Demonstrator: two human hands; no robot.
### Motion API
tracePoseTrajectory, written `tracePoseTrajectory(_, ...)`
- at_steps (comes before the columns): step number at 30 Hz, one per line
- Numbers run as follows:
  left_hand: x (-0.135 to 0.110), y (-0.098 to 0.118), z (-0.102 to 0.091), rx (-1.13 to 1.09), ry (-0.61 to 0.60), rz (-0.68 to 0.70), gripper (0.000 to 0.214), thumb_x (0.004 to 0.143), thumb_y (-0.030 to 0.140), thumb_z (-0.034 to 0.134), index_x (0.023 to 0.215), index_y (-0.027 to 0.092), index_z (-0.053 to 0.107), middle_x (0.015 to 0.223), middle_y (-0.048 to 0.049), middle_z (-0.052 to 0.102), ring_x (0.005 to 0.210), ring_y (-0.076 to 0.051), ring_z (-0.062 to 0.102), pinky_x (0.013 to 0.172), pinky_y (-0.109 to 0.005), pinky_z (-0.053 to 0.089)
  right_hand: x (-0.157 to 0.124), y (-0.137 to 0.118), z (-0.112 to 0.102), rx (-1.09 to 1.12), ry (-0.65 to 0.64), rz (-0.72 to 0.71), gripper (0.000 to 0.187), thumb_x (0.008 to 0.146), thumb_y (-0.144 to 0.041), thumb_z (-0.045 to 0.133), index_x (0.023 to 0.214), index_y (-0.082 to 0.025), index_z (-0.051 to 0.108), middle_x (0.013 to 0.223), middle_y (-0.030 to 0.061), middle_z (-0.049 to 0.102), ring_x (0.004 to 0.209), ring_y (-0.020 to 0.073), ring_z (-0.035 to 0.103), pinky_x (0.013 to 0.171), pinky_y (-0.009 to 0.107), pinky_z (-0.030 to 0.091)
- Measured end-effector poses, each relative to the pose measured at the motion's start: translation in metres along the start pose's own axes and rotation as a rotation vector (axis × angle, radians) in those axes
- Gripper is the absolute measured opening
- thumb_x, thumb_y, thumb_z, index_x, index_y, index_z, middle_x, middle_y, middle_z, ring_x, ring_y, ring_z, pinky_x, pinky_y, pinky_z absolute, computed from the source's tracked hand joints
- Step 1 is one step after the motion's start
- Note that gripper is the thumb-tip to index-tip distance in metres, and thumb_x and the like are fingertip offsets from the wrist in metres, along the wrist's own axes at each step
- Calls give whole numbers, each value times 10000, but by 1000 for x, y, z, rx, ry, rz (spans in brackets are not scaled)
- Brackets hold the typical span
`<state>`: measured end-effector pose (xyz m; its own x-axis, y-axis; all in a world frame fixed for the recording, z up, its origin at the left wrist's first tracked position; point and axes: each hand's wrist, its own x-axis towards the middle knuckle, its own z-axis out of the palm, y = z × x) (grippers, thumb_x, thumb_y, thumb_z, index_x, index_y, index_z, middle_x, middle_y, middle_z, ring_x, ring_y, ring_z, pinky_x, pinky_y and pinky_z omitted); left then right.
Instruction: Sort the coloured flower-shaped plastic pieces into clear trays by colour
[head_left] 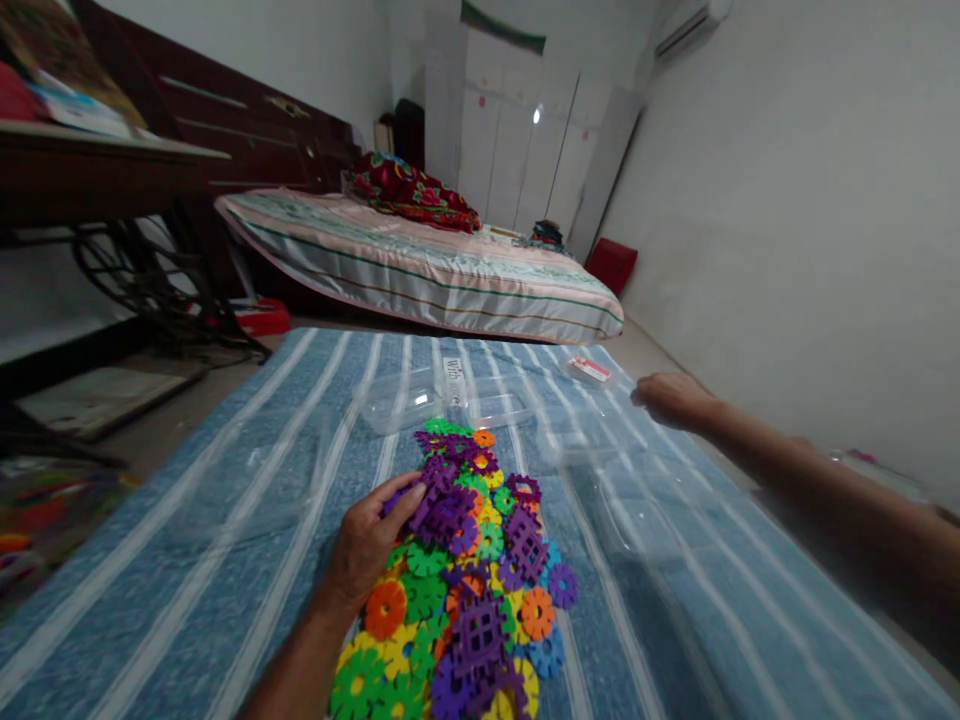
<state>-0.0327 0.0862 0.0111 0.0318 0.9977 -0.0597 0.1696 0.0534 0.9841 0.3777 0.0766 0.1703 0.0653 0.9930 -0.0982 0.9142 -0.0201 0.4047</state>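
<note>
A pile of plastic building pieces runs down the middle of the cloth-covered table, with notched discs in green, yellow, orange, blue and purple. Square purple lattice pieces lie among them. My left hand is at the pile's left side, its thumb and fingers closed on a purple building piece. Out over the table's far right edge, my right hand has its fingers curled together. Whatever it may hold is hidden. Nearest to it is a red-and-white label on the table.
Several clear plastic containers stand around the pile: a large one at left, others behind and at right. Blue striped cloth covers the table. Beyond are a bed and, at left, a sewing-machine stand.
</note>
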Motion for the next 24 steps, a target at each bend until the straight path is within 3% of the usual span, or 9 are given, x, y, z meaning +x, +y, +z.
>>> tracePoseTrajectory(7, 3, -2, -1, 8, 30, -16, 622, 580, 640, 718, 1011, 194, 754, 1029, -51, 764, 970, -275, 690, 786, -306, 556, 21, 41, 69, 125, 84, 268, 368, 883, -120, 483, 1171, -189, 703, 1144, 131, 713, 1034, 218, 672, 815, 270, 487)
tracePoseTrajectory(10, 3, -2, -1, 16, 29, -22, 641, 580, 650, 710, 1025, 190, 752, 1048, -57, 760, 989, -278, 686, 839, -320, 547, 25, 42, 88, 152, 92, 321, 363, 903, -171, 508, 1228, -175, 669, 1190, 141, 691, 1059, 227, 665, 832, 274, 490)
tracePoseTrajectory(13, 3, -3, -2, 38, 31, -17, 646, 587, 642, 703, 1035, 178, 746, 1078, -66, 752, 1035, -284, 670, 918, -342, 518, 24, 29, 92, 197, 118, 309, 361, 907, -236, 547, 1245, -167, 654, 1245, 153, 661, 1080, 254, 657, 835, 299, 497)
tracePoseTrajectory(16, 1, -5, -1, 51, 15, -3, 646, 625, 627, 682, 1070, 161, 730, 1106, -75, 742, 1045, -282, 662, 928, -351, 507, 12, -4, 76, 326, 222, 193, 307, 919, -269, 532, 1166, -182, 693, 1193, 136, 690, 1051, 258, 664, 847, 320, 498)
tracePoseTrajectory(19, 0, -4, -1, 63, -2, -9, 655, 658, 618, 656, 1113, 150, 710, 1070, -77, 746, 974, -273, 675, 857, -352, 526, -12, -58, 47, 582, 278, -48, 294, 910, -310, 545, 1123, -189, 708, 1066, 106, 735, 950, 234, 687, 819, 313, 509)
tracePoseTrajectory(22, -3, 1, 0, 117, 39, 21, 614, 666, 594, 646, 1090, 157, 717, 1028, -68, 750, 943, -266, 674, 847, -347, 521, -31, -119, 30, 885, 155, -260, 379, 899, -399, 566, 1199, -192, 673, 1082, 90, 734, 890, 201, 696, 775, 284, 522)
tracePoseTrajectory(24, -6, 4, 0, 165, 86, 57, 582, 671, 579, 631, 1069, 164, 722, 1035, -69, 747, 950, -264, 671, 874, -349, 512, -32, -154, 30, 953, 69, -262, 485, 883, -445, 587, 1272, -159, 631, 1126, 121, 721, 950, 221, 691, 803, 296, 517)
